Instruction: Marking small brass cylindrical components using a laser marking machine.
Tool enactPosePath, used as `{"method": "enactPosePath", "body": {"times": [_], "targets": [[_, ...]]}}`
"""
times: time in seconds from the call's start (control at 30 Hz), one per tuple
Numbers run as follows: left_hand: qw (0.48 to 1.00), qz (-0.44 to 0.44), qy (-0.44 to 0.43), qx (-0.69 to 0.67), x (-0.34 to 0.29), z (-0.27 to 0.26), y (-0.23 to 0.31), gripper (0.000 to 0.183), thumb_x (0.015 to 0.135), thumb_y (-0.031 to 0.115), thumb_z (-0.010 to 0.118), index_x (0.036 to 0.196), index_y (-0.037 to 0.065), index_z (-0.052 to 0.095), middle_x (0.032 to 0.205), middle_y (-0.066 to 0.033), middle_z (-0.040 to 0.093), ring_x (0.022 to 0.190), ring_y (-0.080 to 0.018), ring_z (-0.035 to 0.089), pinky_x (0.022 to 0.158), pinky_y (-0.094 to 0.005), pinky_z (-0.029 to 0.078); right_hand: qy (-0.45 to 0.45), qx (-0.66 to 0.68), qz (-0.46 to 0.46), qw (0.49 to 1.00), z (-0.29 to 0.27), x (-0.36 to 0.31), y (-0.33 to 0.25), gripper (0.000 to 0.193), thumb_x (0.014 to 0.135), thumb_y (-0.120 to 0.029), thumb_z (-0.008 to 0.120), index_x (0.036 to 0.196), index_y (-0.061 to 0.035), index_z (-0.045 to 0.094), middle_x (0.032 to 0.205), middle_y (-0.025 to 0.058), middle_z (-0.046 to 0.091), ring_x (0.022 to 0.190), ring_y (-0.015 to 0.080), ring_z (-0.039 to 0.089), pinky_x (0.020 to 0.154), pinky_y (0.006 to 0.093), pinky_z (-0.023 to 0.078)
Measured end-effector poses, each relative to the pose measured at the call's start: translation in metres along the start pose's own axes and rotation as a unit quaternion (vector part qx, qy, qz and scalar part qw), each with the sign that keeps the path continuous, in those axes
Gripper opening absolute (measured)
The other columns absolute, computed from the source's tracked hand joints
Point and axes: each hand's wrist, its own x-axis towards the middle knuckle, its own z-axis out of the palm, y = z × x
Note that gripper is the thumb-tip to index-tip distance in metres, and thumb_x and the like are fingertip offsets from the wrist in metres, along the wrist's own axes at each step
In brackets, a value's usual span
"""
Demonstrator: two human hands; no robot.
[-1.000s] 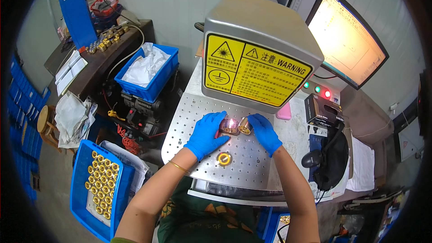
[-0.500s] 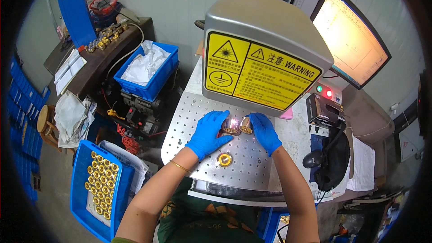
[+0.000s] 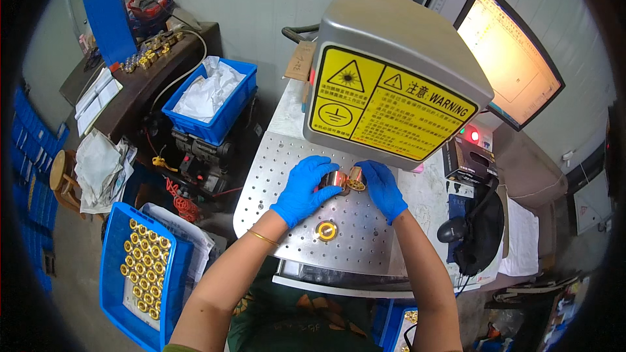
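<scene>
Blue-gloved hands (image 3: 342,189), brass fitting (image 3: 345,180), yellow warning label (image 3: 388,104), blue crates (image 3: 140,274).

Perforated metal worktop (image 3: 287,176), grey, studded with rows of small holes, under grey machine head. Single brass ring fitting (image 3: 327,230) lies flat on plate near front edge. Second brass fitting (image 3: 345,179) sits further back at plate centre, left hand (image 3: 303,189) and right hand (image 3: 383,186), both blue-gloved, resting on plate either side, fingers touching it. Black mouse (image 3: 451,229) on pale surface beside plate's right edge.
</scene>
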Motion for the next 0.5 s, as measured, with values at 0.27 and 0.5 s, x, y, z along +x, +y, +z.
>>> {"method": "enactPosePath", "body": {"times": [0.27, 0.5], "targets": [[0.919, -0.303, 0.036, -0.251, -0.061, -0.036, 0.025, 0.042, 0.083, 0.018, 0.068, 0.119, 0.007, 0.051, 0.099, -0.0086, 0.060, 0.082, -0.0104, 0.058, 0.072, -0.0263, 0.048, -0.085, -0.049, 0.015, 0.995, 0.019, 0.006, -0.014, 0.036, 0.095, -0.030, 0.039, 0.109, -0.0024, 0.058, 0.110, 0.0131, 0.055, 0.105, 0.0272, 0.052, 0.094, 0.0333, 0.039], [0.927, -0.226, 0.042, -0.297, -0.093, -0.032, 0.041, 0.041, 0.081, 0.010, 0.068, 0.117, 0.006, 0.049, 0.112, -0.0072, 0.056, 0.099, -0.0145, 0.055, 0.085, -0.0277, 0.046, -0.103, -0.066, -0.009, 0.993, 0.026, 0.011, 0.005, 0.041, 0.096, -0.034, 0.036, 0.117, -0.0049, 0.055, 0.119, 0.0129, 0.052, 0.114, 0.0267, 0.047, 0.100, 0.0339, 0.034]]}}
